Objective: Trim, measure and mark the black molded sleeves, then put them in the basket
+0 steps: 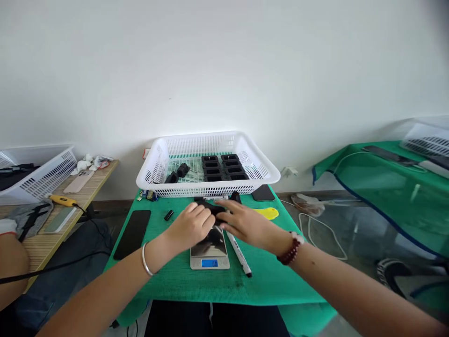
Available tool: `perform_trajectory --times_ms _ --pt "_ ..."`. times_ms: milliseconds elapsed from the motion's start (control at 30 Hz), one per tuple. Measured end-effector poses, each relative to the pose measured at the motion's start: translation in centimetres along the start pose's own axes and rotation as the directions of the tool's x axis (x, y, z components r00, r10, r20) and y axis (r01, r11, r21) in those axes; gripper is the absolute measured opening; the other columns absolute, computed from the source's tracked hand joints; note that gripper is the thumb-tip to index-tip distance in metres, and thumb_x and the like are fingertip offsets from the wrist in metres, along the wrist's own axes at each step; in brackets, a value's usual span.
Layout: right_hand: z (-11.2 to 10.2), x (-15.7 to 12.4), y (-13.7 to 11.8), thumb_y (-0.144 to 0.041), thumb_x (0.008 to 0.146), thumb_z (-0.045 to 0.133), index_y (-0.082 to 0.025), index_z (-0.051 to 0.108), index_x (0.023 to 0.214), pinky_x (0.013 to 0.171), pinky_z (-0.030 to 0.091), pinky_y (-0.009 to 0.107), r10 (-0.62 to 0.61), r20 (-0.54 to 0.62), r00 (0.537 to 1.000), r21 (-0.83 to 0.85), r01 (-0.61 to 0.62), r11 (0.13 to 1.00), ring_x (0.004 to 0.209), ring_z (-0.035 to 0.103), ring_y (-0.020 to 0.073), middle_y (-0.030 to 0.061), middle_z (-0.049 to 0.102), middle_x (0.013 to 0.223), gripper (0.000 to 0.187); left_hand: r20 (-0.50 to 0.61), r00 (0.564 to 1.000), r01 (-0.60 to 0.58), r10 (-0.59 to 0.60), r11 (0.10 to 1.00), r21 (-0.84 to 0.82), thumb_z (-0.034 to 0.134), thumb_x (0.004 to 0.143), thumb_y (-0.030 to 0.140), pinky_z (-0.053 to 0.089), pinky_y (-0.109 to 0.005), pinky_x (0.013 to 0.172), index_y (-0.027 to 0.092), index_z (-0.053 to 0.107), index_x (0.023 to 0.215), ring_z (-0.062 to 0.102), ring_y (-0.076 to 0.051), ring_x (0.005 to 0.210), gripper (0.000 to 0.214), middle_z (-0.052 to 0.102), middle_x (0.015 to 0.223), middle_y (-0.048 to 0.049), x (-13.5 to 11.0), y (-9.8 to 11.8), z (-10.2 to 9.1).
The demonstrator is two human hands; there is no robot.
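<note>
Above a small digital scale [209,263] with a lit blue display, both my hands meet at a black part [215,210], mostly covered by the fingers. My left hand [195,223] is closed around its left side. The fingers of my right hand [242,221] are bent onto its right side. A white marker [239,253] with a black tip lies just right of the scale. Behind the hands stands a white plastic basket [206,189] holding several black rectangular frames [213,172] in two columns and loose black blocks [183,170].
On the green cloth [273,276] lie a black phone [132,234], a small black cap [169,215], a yellow flat piece [269,213] and a dark slab [263,193]. A co-worker's arm [12,267] is at the left by a wooden table [101,175] with a yellow corded tool [63,201].
</note>
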State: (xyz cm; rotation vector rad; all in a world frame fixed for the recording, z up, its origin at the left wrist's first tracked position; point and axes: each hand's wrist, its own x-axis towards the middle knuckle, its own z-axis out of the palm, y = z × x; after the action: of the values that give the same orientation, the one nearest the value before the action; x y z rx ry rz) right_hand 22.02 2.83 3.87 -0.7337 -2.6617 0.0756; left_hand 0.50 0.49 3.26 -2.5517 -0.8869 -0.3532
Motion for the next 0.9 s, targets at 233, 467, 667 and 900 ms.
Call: perform_trajectory --times_ms 233,467,667,900 --pt "4.1 -1.0 -0.4 -0.036 0.092 0.048 -0.021 0.063 0.101 0.086 0.055 0.048 -0.032 0.065 0.997 0.030 0.030 0.999 0.104 0.062 0.0280 0.0144 0.061 0.121 0.023 0.026 0.999 0.047 -0.040 0.922 -0.385 0.045 0.089 0.053 0.049 -0.041 0.080 0.021 0.059 0.101 0.060 -0.023 0.088 0.036 0.066 0.094 -0.0098 -3.9 0.8 2.8" --pt "3.7 -0.2 2.5 -0.039 0.091 0.051 -0.025 0.051 0.107 0.089 0.053 0.043 0.178 -0.205 0.963 0.340 -0.100 0.935 0.110 0.059 0.0236 0.0112 0.064 0.117 0.021 -0.042 0.779 0.380 -0.626 0.524 -0.762 0.023 0.098 0.042 0.051 -0.037 0.080 0.023 0.055 0.099 0.060 -0.019 0.090 0.038 0.063 0.093 -0.0084 -3.0 -2.4 4.2" --pt "4.7 -1.5 4.7 -0.030 0.094 0.047 -0.021 0.061 0.093 0.072 0.053 0.032 0.325 -0.295 0.898 0.362 -0.210 0.908 0.082 0.065 0.0187 0.0062 0.069 0.088 0.017 -0.013 0.741 0.335 -0.671 0.387 -0.859 0.026 0.098 0.044 0.049 -0.032 0.069 0.018 0.060 0.094 0.059 -0.017 0.076 0.044 0.062 0.079 -0.0056 -4.5 -3.0 6.1" --pt "5.0 -2.4 6.2 -0.030 0.094 0.048 -0.022 0.063 0.076 0.055 0.046 0.024 0.453 -0.247 0.856 0.374 -0.347 0.860 0.057 0.062 0.0124 0.0004 0.068 0.066 0.025 -0.201 0.700 0.280 -0.686 0.522 -0.805 0.036 0.094 0.049 0.032 -0.028 0.049 0.021 0.040 0.069 0.039 -0.013 0.054 0.038 0.037 0.061 0.0020 -5.2 -3.4 5.0"
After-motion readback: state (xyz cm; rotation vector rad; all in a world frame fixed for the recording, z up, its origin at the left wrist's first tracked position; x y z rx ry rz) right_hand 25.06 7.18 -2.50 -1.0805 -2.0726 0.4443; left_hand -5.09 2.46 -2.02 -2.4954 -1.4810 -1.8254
